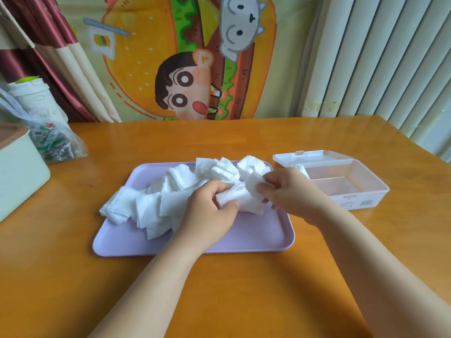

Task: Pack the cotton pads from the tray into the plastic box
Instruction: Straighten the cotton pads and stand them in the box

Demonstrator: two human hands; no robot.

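Gathering a handful of cotton pads (240,200), the left hand (210,211) curled its fingers round one end while the right hand (290,193) pinched the other. The pile (168,191) lay beyond and left of the left hand on the tray (256,237). The plastic box (366,189) stood just right of the right hand, its lid (317,156) tipped back, with a few pads apparently inside by that hand's knuckles. The step looked like squaring up a batch. The next move likely called for a short carry rightward, lifting over the tray's rim and the box's near wall. Bare desk (219,142) lay beyond both hands, and a bag (58,142) sat well left of the left hand.
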